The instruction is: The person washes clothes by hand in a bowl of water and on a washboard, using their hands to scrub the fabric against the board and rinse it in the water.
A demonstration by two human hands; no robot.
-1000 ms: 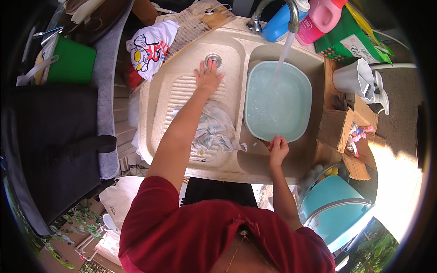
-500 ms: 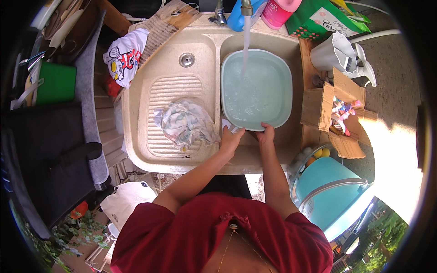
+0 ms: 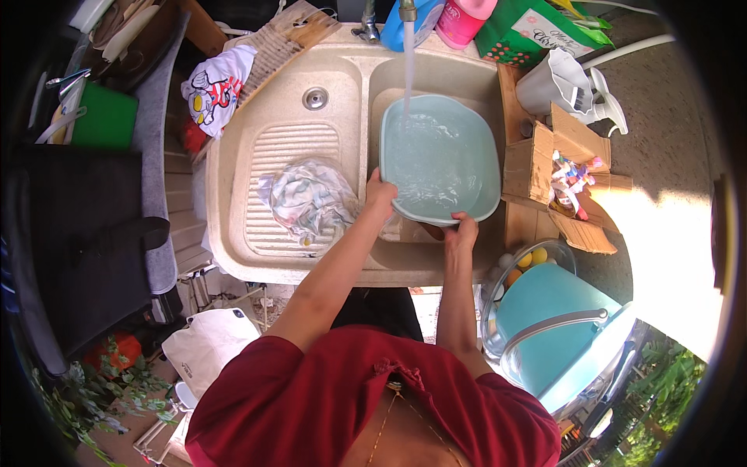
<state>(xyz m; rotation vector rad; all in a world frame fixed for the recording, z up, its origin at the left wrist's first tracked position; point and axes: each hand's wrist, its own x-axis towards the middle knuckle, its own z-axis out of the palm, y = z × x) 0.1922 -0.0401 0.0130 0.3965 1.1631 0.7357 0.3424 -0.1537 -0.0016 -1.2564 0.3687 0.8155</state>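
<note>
A pale blue-green basin (image 3: 387, 204) holding water sits in the right bowl of the sink (image 3: 220, 226). Water runs from the tap (image 3: 408, 11) into its far left part. My left hand (image 3: 380, 194) grips the basin's left rim near the front corner. At its near edge, my right hand (image 3: 462, 230) is closed on the rim, thumb on top and the other fingers mostly hidden beneath. To the left of my left hand, a wet bundle of pale patterned cloth (image 3: 311, 198) lies on the ribbed drainboard.
A wooden washboard (image 3: 292, 39) with a printed white garment (image 3: 220, 86) leans at the back left. Blue (image 3: 397, 31) and pink bottles (image 3: 461, 22) stand behind the tap. On the right are an open cardboard box (image 3: 529, 167) and a turquoise bucket (image 3: 548, 311).
My left hand has moved from the basin's near edge to its left side. The basin has turned slightly, and the stream now falls nearer its left edge.
</note>
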